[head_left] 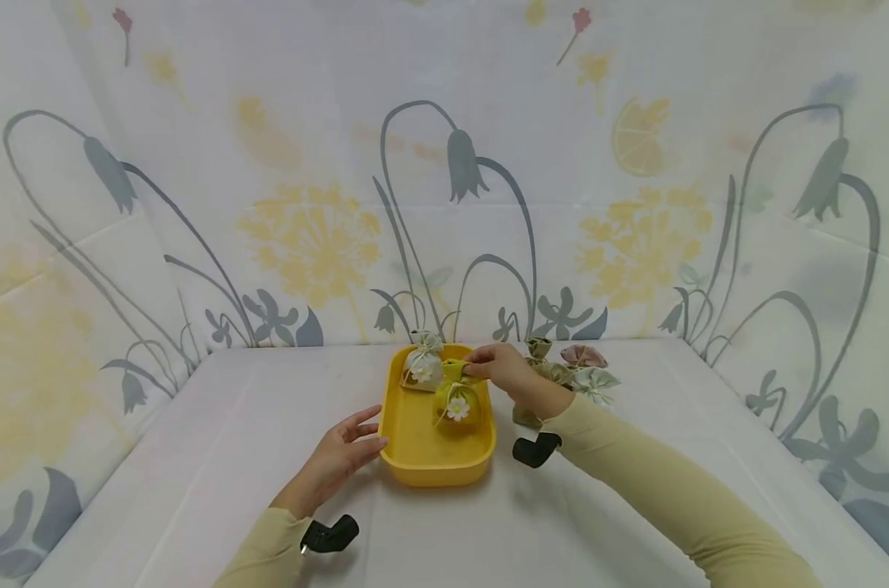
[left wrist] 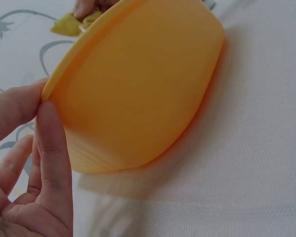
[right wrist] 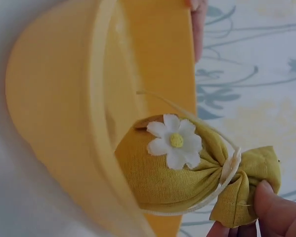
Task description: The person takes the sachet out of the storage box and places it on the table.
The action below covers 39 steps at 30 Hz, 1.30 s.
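A yellow plastic tub point(head_left: 415, 474) stands on the table. At its left side my left hand point(head_left: 337, 453) holds the rim, thumb and forefinger meeting at the edge in the left wrist view. My right hand point(head_left: 513, 377) pinches the gathered top of a yellow-green drawstring pouch point(right wrist: 172, 168). This pouch, with a white cloth flower point(right wrist: 175, 140) and a pale cord, hangs within the tub's right part, its lower end hidden by the wall in the right wrist view. Behind it, inside the tub, sits a white drawstring pouch point(head_left: 424, 363) with a pale flower.
Right of the tub, partly behind my right forearm, lie several more pouches: a pink one point(head_left: 584, 356), a pale green one point(head_left: 594, 382) and olive ones point(head_left: 539, 349). A flower-printed cloth point(head_left: 459, 269) hangs behind the white-covered table point(head_left: 268, 400).
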Motion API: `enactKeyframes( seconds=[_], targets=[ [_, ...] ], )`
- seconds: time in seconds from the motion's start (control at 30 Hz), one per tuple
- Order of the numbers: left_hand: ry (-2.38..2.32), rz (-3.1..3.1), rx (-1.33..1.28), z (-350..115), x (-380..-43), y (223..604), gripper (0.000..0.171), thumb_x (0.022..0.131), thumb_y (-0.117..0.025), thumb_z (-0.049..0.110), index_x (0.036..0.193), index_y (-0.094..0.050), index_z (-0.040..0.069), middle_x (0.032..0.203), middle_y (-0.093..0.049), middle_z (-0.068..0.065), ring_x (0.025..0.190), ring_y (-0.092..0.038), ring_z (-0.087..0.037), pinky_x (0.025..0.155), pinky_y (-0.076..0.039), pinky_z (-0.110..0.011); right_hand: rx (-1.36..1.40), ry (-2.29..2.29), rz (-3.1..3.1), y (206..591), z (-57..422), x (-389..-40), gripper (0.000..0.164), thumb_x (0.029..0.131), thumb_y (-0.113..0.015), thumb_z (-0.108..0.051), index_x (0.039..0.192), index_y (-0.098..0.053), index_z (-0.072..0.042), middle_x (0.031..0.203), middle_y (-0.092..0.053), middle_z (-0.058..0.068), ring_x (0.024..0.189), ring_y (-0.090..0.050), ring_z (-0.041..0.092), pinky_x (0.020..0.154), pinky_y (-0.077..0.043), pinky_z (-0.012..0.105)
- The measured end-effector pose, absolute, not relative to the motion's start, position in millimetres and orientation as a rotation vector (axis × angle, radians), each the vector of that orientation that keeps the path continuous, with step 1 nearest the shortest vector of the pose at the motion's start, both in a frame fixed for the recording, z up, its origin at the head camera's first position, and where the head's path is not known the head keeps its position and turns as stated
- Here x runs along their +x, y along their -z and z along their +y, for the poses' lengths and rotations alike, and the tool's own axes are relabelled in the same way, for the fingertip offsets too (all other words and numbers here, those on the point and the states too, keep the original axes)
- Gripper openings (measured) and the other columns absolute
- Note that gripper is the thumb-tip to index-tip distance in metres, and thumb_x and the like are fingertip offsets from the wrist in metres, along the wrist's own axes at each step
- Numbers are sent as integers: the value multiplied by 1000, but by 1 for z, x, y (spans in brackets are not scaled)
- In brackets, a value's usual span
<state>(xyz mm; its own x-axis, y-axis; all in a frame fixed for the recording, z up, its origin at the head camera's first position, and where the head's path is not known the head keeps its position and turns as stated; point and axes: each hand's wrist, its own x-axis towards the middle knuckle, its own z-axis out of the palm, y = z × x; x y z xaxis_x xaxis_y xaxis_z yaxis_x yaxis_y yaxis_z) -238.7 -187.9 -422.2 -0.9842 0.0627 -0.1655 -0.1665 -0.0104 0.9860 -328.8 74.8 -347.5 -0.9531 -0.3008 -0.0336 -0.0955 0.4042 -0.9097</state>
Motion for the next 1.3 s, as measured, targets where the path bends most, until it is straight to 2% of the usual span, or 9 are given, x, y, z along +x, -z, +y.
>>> enactKeyframes(
  seconds=[0.23,0.4,0.53,0.67,0.9,1.13,1.3],
  targets=[
    [-2139,2090,-134,-190,-236,423,59,83,-70,7,137,-47,9,122,-50,-17,95,-58,-20,85,-50,-33,-379,1660,2407,330,84,-307,21,91,-59,-8,109,-64,2,101,-65,9,104,-55,28,99,-35,53],
    [-2144,2088,-130,-191,-235,424,59,83,-70,7,137,-46,9,122,-50,-17,95,-58,-20,85,-50,-33,-387,1752,2359,328,98,-298,22,92,-57,-6,110,-62,5,96,-66,9,95,-60,22,91,-45,41],
    [-2141,2095,-127,-191,-234,425,58,83,-69,6,137,-46,8,123,-49,-18,95,-59,-20,85,-50,-34,-432,1820,2336,324,109,-286,19,90,-61,-7,104,-64,5,93,-66,8,85,-60,15,82,-49,33],
    [-2138,2097,-130,-191,-234,425,57,85,-67,4,137,-46,8,124,-49,-19,94,-59,-20,84,-50,-33,-484,1864,2307,318,121,-273,19,90,-61,-9,103,-64,5,95,-64,8,86,-59,15,85,-48,36],
    [-2139,2101,-133,-189,-236,423,55,85,-66,4,136,-47,9,122,-49,-19,94,-58,-20,85,-50,-33,-430,1780,2401,310,144,-265,25,93,-55,-4,112,-58,11,101,-62,9,89,-58,14,88,-48,37],
    [-2135,2102,-126,-187,-236,422,55,85,-66,4,136,-47,8,121,-50,-18,93,-58,-20,85,-50,-33,-443,1715,2476,314,174,-259,26,92,-56,-5,110,-58,13,111,-49,13,99,-46,16,84,-45,28],
    [-2125,2105,-138,-187,-236,422,55,85,-66,4,136,-47,9,121,-49,-18,94,-58,-20,85,-50,-33,-394,1680,2481,320,190,-258,25,93,-56,-7,110,-58,10,106,-56,8,95,-51,12,85,-45,27]
  ],
)
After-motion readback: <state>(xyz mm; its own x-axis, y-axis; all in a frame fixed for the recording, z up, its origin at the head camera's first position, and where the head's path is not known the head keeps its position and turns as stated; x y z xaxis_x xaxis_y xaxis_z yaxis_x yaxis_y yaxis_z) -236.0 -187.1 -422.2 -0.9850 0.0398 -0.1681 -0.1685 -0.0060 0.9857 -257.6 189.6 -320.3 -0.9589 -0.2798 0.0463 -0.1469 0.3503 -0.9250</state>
